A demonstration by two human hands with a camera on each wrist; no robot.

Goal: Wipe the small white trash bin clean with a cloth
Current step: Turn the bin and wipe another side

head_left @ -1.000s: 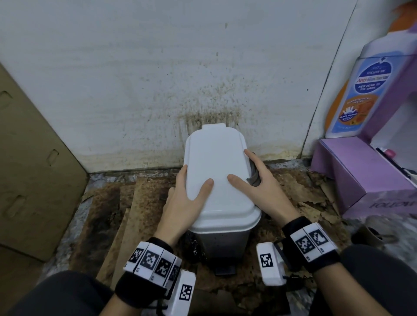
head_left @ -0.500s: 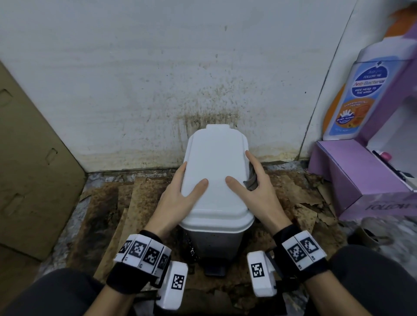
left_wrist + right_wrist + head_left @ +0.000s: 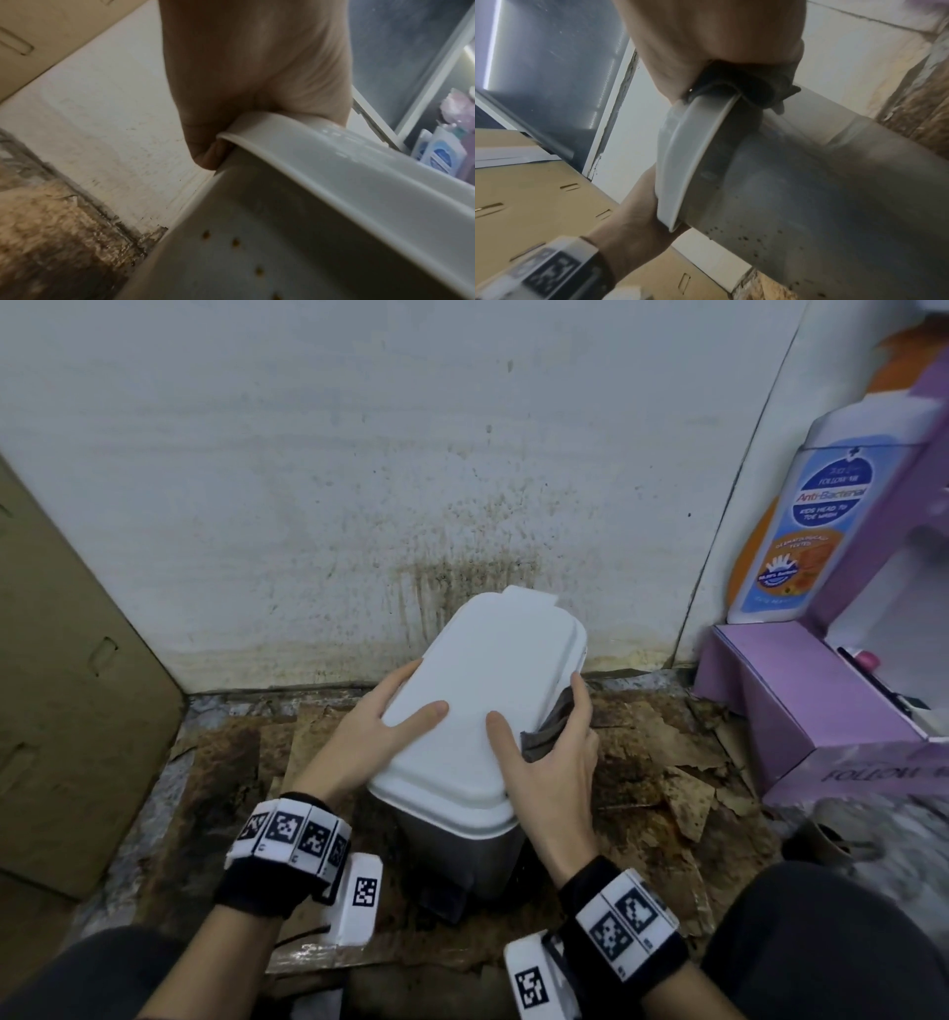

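The small white trash bin (image 3: 482,690) stands on soiled cardboard against a stained wall, lid closed, its dark pedal facing me. My left hand (image 3: 377,731) grips the lid's left edge with the thumb on top; in the left wrist view its fingers (image 3: 213,156) curl under the lid rim (image 3: 321,154). My right hand (image 3: 557,762) holds the right side, thumb on the lid, and presses a grey cloth (image 3: 547,731) against the bin. The right wrist view has the cloth (image 3: 762,91) bunched over the lid edge, above the speckled bin wall (image 3: 834,192).
A large cardboard sheet (image 3: 67,690) leans at the left. At the right stand a purple box (image 3: 801,716) and a bottle-shaped display (image 3: 816,521). Torn, stained cardboard (image 3: 662,762) covers the floor. A dark cup-like object (image 3: 832,837) sits by my right knee.
The bin has turned, its lid now angled with the far end to the right. Both hands moved with it, and more of the grey cloth shows under my right fingers.
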